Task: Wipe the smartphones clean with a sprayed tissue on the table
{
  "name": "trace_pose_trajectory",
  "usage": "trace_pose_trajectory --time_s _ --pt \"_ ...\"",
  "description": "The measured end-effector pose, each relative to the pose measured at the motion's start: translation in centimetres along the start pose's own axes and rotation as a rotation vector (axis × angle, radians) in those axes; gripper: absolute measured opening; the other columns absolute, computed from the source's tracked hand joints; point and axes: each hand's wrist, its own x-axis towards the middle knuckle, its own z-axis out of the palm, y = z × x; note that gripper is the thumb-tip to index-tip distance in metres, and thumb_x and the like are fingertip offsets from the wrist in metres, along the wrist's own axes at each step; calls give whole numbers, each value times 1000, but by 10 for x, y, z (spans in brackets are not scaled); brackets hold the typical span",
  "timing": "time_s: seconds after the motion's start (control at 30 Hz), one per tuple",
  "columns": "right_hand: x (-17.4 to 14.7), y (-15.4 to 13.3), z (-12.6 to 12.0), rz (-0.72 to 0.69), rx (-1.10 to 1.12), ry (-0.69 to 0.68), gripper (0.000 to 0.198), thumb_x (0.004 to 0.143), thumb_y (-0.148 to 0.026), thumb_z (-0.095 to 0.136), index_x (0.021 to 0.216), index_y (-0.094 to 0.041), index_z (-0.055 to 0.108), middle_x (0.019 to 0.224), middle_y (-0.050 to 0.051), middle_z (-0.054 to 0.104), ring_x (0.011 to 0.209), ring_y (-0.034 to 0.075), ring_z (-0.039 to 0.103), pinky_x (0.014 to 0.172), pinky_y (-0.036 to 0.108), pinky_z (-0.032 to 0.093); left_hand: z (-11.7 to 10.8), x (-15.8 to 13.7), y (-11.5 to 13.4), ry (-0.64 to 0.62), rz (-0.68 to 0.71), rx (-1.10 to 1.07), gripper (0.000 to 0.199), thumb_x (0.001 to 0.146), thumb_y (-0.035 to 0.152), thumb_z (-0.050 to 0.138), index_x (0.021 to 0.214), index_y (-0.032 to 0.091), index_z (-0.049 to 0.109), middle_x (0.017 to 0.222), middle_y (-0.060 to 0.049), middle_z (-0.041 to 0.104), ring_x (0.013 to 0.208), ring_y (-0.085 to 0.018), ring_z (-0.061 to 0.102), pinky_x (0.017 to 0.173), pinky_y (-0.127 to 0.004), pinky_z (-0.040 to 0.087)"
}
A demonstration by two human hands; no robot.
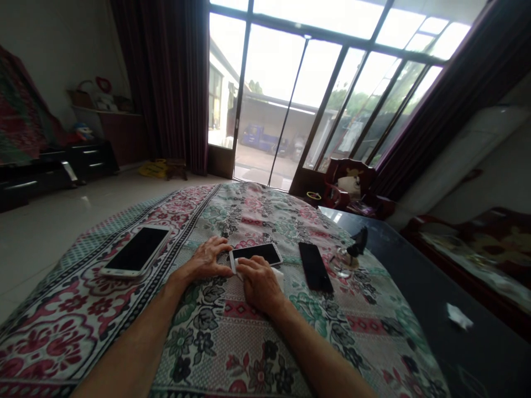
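A white-framed smartphone [263, 253] with a dark screen lies face up on the patterned tablecloth [249, 354]. My left hand [207, 258] steadies its left end, thumb at the near corner and fingertips at the far one. On the phone's near left part rests my right hand [262, 284], fingers bent and pressed down over a white tissue [279, 276]. Much of that tissue is hidden beneath the hand. To the left lies a larger white smartphone [138, 251], screen dark. A black smartphone [315, 266] is to the right of my right hand.
Beyond the black phone stands a clear glass vessel [343, 262] with a dark top. A dark table [418, 287] adjoins on the right, with a crumpled white paper [459, 316] on it. Wooden seats [352, 182] and glass doors [282, 110] are farther back.
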Motion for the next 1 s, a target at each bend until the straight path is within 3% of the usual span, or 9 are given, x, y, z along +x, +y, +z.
trace_pose_trajectory --time_s 0.13,0.23,0.4,0.8,1.0 --pt "-1 11 -2 138 -45 72 35 82 -7 51 112 -18 67 129 5 64 111 25 49 103 39 39 -5 -1 9 -71 -28 19 80 62 56 78 133 24 58 152 -10 43 145 -39 25 118 -52 23" --pt "-2 9 -2 112 -40 54 34 82 -7 51 111 -18 67 129 4 64 111 24 50 102 39 40 -4 -1 17 -104 -63 59 90 61 60 77 138 21 53 156 -13 38 147 -42 19 117 -56 21" --pt "-1 3 -1 18 4 11 30 84 -8 52 105 -21 68 126 2 66 107 22 53 100 36 41 0 0 22 -85 -72 105 85 64 64 72 137 23 54 156 -12 36 147 -41 19 116 -57 22" --pt "3 46 -20 297 -107 111 43 82 2 45 111 -20 70 126 7 66 115 23 54 101 37 41 -1 1 7 -33 5 -3 78 59 51 76 130 24 61 151 -11 45 144 -42 28 117 -54 26" --pt "3 36 -16 227 -116 41 35 88 -5 46 109 -19 70 123 6 67 109 23 53 100 36 42 0 0 6 -30 -2 -25 78 61 51 76 132 23 61 150 -12 45 144 -42 27 117 -53 24"
